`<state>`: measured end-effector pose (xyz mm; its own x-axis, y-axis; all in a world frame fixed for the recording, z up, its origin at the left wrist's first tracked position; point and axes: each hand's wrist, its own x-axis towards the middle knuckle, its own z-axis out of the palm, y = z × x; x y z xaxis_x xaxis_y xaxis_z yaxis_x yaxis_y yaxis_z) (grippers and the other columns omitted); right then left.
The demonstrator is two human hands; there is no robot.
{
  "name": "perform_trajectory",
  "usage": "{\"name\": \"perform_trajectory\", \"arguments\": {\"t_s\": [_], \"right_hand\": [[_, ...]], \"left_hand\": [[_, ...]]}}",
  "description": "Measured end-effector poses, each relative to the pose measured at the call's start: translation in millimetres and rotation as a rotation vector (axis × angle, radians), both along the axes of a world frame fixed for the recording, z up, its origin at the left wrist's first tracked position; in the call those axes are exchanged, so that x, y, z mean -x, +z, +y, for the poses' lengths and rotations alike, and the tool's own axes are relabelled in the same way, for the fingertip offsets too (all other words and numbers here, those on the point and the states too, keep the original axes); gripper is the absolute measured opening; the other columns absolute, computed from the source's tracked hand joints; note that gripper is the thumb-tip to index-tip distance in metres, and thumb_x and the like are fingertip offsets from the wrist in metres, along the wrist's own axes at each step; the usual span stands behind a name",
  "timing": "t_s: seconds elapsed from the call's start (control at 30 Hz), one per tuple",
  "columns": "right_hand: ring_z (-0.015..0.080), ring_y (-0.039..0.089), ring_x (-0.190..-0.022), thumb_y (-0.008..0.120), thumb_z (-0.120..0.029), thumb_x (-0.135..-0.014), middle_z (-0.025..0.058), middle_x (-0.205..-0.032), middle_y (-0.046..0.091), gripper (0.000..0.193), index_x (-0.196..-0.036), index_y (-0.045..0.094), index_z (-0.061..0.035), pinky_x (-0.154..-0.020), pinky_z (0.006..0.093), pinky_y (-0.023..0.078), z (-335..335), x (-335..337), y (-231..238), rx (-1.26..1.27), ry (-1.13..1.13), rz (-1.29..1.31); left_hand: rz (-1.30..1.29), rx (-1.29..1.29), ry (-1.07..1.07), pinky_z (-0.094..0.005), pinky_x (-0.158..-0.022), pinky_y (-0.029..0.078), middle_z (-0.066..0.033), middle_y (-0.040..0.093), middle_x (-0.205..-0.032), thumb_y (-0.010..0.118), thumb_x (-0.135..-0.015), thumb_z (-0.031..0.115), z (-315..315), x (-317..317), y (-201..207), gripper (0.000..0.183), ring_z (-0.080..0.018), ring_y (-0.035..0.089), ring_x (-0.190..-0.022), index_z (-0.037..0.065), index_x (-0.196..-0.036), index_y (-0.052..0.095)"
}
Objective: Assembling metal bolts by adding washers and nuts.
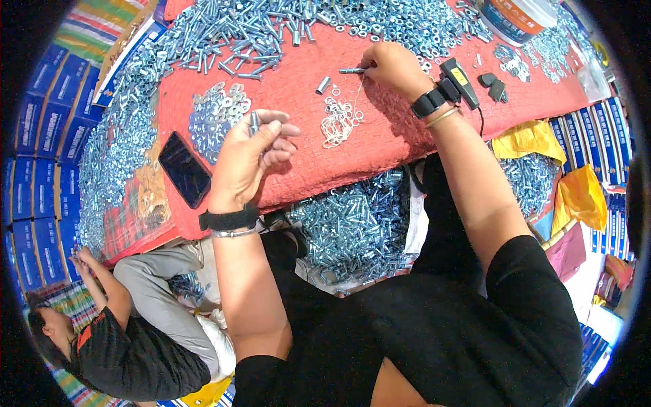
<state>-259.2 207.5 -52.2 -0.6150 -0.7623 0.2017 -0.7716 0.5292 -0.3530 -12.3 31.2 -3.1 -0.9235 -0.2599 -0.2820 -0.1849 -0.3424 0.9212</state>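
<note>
My left hand is raised over the near side of the red-covered table, fingers curled, with a metal anchor bolt held upright at the thumb. Farther off, my right hand pinches another bolt that points left. A thin pale strand hangs below its fingertips toward a small heap of pale rings. A short metal sleeve lies between the hands, with one loose ring beside it. Flat washers are heaped just beyond my left hand.
Bolts and nuts are piled along the far side. A phone lies left; a black device with a cable sits against my right wrist. A bucket stands far right. Another person sits lower left near stacked blue boxes.
</note>
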Motion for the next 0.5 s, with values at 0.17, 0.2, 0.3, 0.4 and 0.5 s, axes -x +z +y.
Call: {"name": "perform_trajectory", "arguments": {"t_s": [0.17,0.2,0.3,0.4,0.5], "right_hand": [[0.0154,0.061,-0.067,0.068,-0.015,-0.076,0.0086,-0.077,0.067,0.017,-0.085,0.068,0.0001,-0.065,0.0280,0.049,-9.4,-19.2,22.4,0.118,0.100,-0.384],[0.0112,0.059,-0.068,0.066,-0.013,-0.079,0.0051,-0.077,0.066,0.016,-0.085,0.068,0.0011,-0.064,0.0251,0.047,-10.7,-23.4,25.3,0.196,0.173,-0.556],[0.0049,0.057,-0.072,0.062,-0.010,-0.084,-0.0013,-0.082,0.065,0.015,-0.092,0.067,0.0020,-0.066,0.0202,0.046,-12.3,-38.1,33.8,0.296,0.310,-0.800],[0.0053,0.058,-0.076,0.062,-0.011,-0.085,0.0003,-0.085,0.065,0.018,-0.098,0.065,0.0016,-0.069,0.0198,0.046,-17.2,-52.9,41.1,0.304,0.370,-0.993],[0.0046,0.057,-0.078,0.061,-0.010,-0.085,0.0005,-0.088,0.065,0.018,-0.099,0.065,0.0008,-0.070,0.0196,0.046,-23.2,-63.4,44.9,0.352,0.478,-1.056]], "left_hand": [[0.068,-0.045,0.128,-0.0216,-0.061,0.054,-0.0161,0.063,-0.095,0.054,-0.091,0.011,-1.1,8.2,-11.7,0.024,-0.0142,0.063,-0.069,-0.003,-0.109,0.049],[0.071,-0.043,0.134,-0.0206,-0.063,0.053,-0.0153,0.063,-0.098,0.054,-0.091,0.011,1.6,10.5,-11.1,0.025,-0.0129,0.063,-0.071,-0.003,-0.112,0.049],[0.082,-0.026,0.156,-0.0200,-0.066,0.054,-0.0141,0.062,-0.104,0.054,-0.091,0.010,11.5,22.5,-11.1,0.030,-0.0112,0.063,-0.074,-0.003,-0.117,0.048],[0.101,-0.118,0.058,-0.0238,-0.064,0.055,-0.0092,0.062,-0.089,0.056,-0.090,0.010,23.0,31.3,-7.5,0.023,-0.0149,0.064,-0.072,-0.003,-0.108,0.051],[0.077,-0.126,-0.027,-0.0227,-0.061,0.054,-0.0057,0.061,-0.081,0.056,-0.089,0.010,21.4,33.4,-11.1,0.016,-0.0130,0.063,-0.068,-0.001,-0.100,0.055]]}}
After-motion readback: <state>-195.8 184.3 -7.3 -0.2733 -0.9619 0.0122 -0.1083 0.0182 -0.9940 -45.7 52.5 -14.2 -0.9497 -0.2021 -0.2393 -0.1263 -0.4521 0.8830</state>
